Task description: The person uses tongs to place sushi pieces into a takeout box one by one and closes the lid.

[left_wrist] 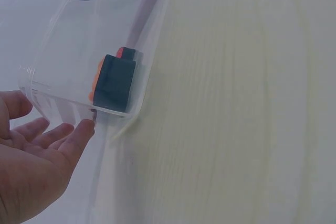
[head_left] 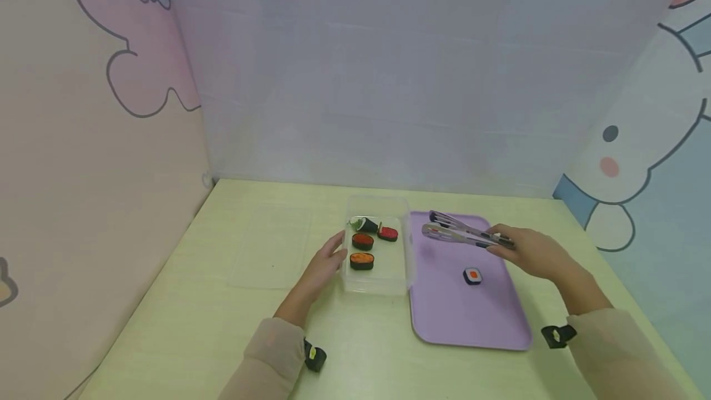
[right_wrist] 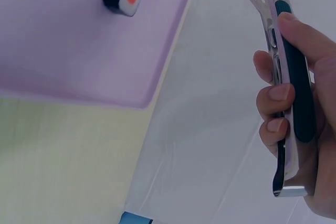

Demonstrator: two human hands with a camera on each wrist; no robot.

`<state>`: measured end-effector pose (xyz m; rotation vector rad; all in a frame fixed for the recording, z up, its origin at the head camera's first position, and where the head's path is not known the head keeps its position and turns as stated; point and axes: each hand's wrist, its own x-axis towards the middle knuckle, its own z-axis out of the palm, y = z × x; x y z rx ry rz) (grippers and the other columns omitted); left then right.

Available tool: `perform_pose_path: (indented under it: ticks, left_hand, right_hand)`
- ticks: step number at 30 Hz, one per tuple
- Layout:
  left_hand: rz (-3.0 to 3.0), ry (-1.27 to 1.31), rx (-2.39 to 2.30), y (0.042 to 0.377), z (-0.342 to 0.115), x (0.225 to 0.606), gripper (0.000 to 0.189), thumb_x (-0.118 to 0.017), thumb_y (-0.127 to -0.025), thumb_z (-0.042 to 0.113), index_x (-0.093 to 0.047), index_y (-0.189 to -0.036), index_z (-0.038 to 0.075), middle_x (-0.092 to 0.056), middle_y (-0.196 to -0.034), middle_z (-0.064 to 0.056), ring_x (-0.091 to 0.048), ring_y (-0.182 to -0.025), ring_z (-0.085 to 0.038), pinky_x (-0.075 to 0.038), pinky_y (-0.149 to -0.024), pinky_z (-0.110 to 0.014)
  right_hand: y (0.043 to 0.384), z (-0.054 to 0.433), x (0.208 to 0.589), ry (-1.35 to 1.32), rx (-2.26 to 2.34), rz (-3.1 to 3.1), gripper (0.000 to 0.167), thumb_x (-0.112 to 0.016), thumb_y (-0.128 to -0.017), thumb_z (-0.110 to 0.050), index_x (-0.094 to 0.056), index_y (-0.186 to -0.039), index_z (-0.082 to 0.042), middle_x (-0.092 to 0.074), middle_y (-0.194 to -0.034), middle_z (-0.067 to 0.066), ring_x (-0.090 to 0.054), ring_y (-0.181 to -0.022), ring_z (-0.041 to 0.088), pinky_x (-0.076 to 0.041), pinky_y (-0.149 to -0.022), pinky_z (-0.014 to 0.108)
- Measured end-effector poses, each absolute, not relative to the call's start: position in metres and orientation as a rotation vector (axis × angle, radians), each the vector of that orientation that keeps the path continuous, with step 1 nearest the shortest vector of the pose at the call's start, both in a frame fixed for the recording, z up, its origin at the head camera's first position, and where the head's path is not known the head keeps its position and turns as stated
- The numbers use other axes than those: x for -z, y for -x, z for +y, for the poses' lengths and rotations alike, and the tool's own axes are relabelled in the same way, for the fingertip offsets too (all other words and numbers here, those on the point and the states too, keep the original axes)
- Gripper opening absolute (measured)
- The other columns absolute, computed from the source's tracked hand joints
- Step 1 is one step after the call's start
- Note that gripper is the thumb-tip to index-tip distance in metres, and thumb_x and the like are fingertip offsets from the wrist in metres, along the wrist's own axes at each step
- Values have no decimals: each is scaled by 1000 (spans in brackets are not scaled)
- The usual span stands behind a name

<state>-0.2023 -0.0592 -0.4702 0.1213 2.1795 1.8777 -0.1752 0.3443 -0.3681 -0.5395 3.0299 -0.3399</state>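
Pale yellow tabletop [head_left: 183, 307], plain greyish back wall [head_left: 355, 66], side walls with big cartoon prints: pink figure [head_left: 139, 76] left, white figure [head_left: 627, 153] right. Clear container [head_left: 391, 267] sits mid-table, just beside the left edge of a purple tray [head_left: 469, 320]. Container holds four toy-like sushi pieces: black-wrapped cone with green leaf [head_left: 366, 225] at the far end, red-topped piece [head_left: 387, 234] to its right, dark-red-topped piece [head_left: 363, 241] nearer, orange-topped piece [head_left: 361, 261] nearest. Clear flat sheet [head_left: 272, 249] lies on the table, left of the container.

Left hand [head_left: 322, 267] is at the container's left wall, fingers loosely bent and spread, fingertips against the outside; thumb apart from the fingers.

Right hand [head_left: 536, 253] grips metal tongs [right_wrist: 299, 95] with dark teal handle panels, thumb along one side, fingers wrapped round the other. Tongs point left over the far part of the tray, tips a little apart. White-and-black roll with orange centre [head_left: 473, 276] rests on the tray, nearer the person than the tongs. Beige sleeves [head_left: 274, 350] cover both forearms.
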Motion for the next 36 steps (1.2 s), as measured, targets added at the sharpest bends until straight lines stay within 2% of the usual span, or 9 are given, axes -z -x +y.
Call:
perform_pose_path:
  ticks: [3,8,11,14,18,21,31,36]
  left_hand:
    - [2180,-126,-1878,202,-60,470,52,-43,-104,17,-29,-154,10,-29,-156,-14,-31,-139,-36,-34,-108,-52]
    - [2174,-132,-1881,201,-60,469,52,-43,-104,17,-28,-154,9,-28,-156,-14,-31,-139,-36,-34,-108,-52]
    - [2173,-125,-1883,201,-59,468,52,-43,-104,17,-29,-154,10,-28,-156,-14,-32,-139,-36,-34,-108,-52]
    - [2168,-118,-1888,201,-58,469,52,-44,-104,17,-29,-154,11,-28,-156,-14,-32,-139,-35,-34,-108,-52]
    - [2167,-105,-1880,203,-57,471,52,-44,-104,18,-30,-154,12,-28,-156,-13,-32,-139,-35,-34,-108,-51]
    - [2182,-97,-1860,203,-56,472,52,-44,-105,19,-30,-154,13,-28,-157,-13,-31,-139,-35,-35,-108,-51]
    - [2144,-131,-1888,204,-56,472,51,-44,-105,19,-31,-154,13,-28,-156,-12,-33,-138,-35,-33,-109,-52]
    - [2156,-132,-1885,204,-57,472,51,-44,-104,17,-30,-154,11,-27,-157,-14,-31,-139,-36,-34,-108,-51]
  right_hand:
    - [180,331,363,555,337,3025,40,-64,-95,-32,-59,-126,-7,-66,-89,2,-58,-73,19,-50,-64,46]
    - [188,311,363,617,364,3001,39,-64,-95,-30,-59,-127,-7,-67,-89,2,-59,-73,18,-51,-67,48]
    - [192,300,365,665,379,2997,38,-65,-95,-31,-60,-125,-8,-67,-94,4,-60,-75,18,-52,-70,49]
    - [196,293,370,712,376,2989,35,-65,-95,-32,-61,-122,-10,-65,-91,1,-58,-74,17,-51,-68,46]
    - [203,287,377,774,370,2972,31,-65,-95,-31,-62,-120,-12,-56,-78,-9,-49,-67,12,-45,-60,37]
    - [206,285,382,800,373,2968,30,-67,-94,-28,-63,-119,-13,-54,-75,-11,-47,-65,11,-43,-58,35]
    - [209,282,387,802,329,2967,31,-67,-93,-29,-62,-120,-13,-56,-77,-11,-48,-66,11,-44,-61,35]
    - [204,285,377,751,333,2956,35,-67,-93,-31,-62,-121,-11,-61,-84,-7,-53,-70,14,-49,-64,42]
